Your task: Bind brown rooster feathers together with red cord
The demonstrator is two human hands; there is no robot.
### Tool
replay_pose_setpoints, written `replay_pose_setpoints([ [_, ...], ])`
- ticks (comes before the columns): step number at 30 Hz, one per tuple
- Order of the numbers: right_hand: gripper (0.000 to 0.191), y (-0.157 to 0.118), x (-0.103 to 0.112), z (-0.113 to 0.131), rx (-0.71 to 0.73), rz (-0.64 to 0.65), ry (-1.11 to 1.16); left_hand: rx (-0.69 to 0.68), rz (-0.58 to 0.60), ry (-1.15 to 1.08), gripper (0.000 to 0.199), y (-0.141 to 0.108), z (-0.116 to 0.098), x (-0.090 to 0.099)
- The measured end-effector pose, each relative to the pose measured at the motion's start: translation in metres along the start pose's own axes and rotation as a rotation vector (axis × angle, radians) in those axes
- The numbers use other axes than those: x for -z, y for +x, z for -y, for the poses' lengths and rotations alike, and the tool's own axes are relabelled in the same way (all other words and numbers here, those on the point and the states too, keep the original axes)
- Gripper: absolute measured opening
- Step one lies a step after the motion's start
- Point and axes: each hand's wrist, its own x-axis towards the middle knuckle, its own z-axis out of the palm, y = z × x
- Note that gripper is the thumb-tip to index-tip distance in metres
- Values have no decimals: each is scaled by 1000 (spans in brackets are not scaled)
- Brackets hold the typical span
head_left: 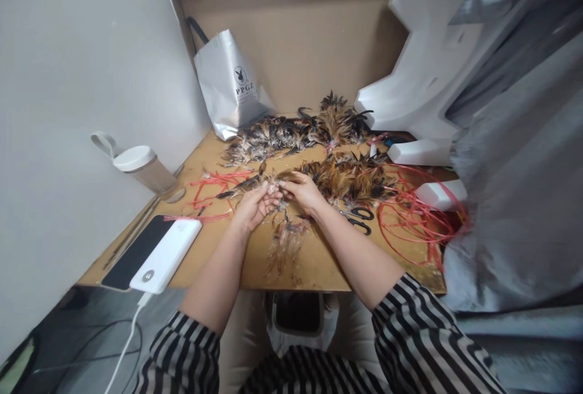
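My left hand (pixel 259 204) and my right hand (pixel 301 191) meet over the middle of the wooden table (pixel 319 260). Both have their fingers closed on a small bunch of feathers (pixel 273 187), whose pale quill ends show between the fingertips. Below them lies a loose pile of wispy feathers (pixel 289 239). Just right of my right hand is a thick row of brown and golden feathers (pixel 350 178). Behind it stretches a darker row of feathers (pixel 273 136), with an upright brown bunch (pixel 336 118) at its right.
Black-handled scissors (pixel 362 218) lie right of my right forearm. Red plastic strips (pixel 410 218) tangle at the right, more strips (pixel 209 190) at the left. A white power bank (pixel 166 254), a phone (pixel 136 248), a cup (pixel 148 169) and a silver bag (pixel 228 84) stand or lie leftward.
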Motion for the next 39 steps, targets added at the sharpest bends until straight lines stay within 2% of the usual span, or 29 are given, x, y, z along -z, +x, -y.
replay_pose_setpoints([
  [3, 30, 0, 0, -1, -11, 19, -2, 88, 42, -79, 29, -2, -2, 2],
  [5, 28, 1, -1, -3, -13, 29, -6, 73, 49, -63, 21, -2, -2, 2],
  [8, 34, 3, 0, -8, -45, -57, 3, -37, -15, -2, 18, -1, 0, 0],
  [11, 38, 6, 1, -12, -112, -168, -4, -194, -164, 98, 20, 2, 2, -2],
  [13, 32, 6, 2, -13, -116, -164, -30, -278, -238, 177, 21, 4, 4, -3],
  [17, 27, 3, -3, -11, -68, -105, -67, -347, -283, 309, 22, 5, 5, -6],
  [24, 24, 1, -5, -9, -8, -93, -105, -332, -295, 375, 24, 4, 7, -7],
  [30, 21, 4, -1, -13, 40, -97, -265, -299, -294, 374, 26, 5, 6, -7],
  [39, 22, 3, 0, -17, 32, -91, -230, -281, -254, 413, 29, 2, 5, -8],
])
